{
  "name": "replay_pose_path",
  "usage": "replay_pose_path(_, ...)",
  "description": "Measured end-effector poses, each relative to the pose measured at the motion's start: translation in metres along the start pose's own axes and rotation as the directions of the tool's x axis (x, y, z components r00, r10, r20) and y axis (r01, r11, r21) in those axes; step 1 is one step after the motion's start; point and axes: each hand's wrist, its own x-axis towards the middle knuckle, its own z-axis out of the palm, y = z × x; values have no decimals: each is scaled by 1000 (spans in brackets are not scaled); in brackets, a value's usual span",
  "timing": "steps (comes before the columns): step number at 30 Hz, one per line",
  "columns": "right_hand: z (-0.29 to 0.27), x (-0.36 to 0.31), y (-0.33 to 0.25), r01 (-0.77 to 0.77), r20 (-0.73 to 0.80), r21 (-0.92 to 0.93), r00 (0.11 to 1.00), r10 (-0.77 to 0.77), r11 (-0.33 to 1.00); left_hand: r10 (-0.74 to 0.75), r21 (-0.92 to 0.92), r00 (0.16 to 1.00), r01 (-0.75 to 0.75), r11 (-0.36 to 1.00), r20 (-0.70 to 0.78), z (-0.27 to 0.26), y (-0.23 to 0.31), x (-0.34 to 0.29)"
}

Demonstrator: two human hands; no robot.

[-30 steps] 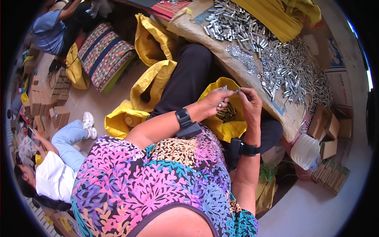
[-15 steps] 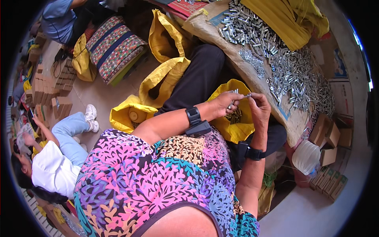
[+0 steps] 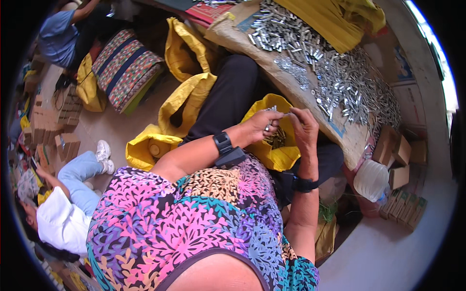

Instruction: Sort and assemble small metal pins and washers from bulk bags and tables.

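Observation:
My left hand (image 3: 264, 125) is closed around several small silvery metal pieces, with some ends poking out between the fingers. Its thumb and index finger meet one end of a thin metal bolt (image 3: 285, 115). At the other end, the fingertips of my right hand (image 3: 306, 127) pinch it. Both hands are above an open yellow sack (image 3: 283, 164) at my lap, which has small brass-toned metal parts (image 3: 277, 138) inside. Ahead to the right, a low table (image 3: 353, 154) carries heaps of silvery bolts and sleeves (image 3: 335, 80), with washers or nuts (image 3: 293, 72) beside them.
More open yellow sacks (image 3: 171, 99) stand to my left. Beyond them are a checked padded bundle (image 3: 127, 68) and stacked cardboard boxes (image 3: 65, 104). A person in a white shirt (image 3: 63, 220) sits at left. A white plastic container (image 3: 371, 180) and small boxes (image 3: 403, 208) are at right.
The whole view has shifted slightly, so things appear further left. My fingertips have moved a little on the bolt; both hands stay together over the sack.

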Motion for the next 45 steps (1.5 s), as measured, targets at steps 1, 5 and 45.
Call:
replay_pose_path(1, 0, -1, 1, -22, -7, -61, 1000, 21, 998, 0, 20, 1000, 0, 1000, -21, 0, 0, 0)
replay_pose_path(5, 5, -6, 11, -23, -148, -334, 989, -28, 942, 21, 141, 999, -16, 990, -28, 2, -9, 2)
replay_pose_path(45, 11, 8, 28, -148, -201, 87, 966, 162, 985, 14, 92, 998, -9, 996, -55, -5, 8, 27)
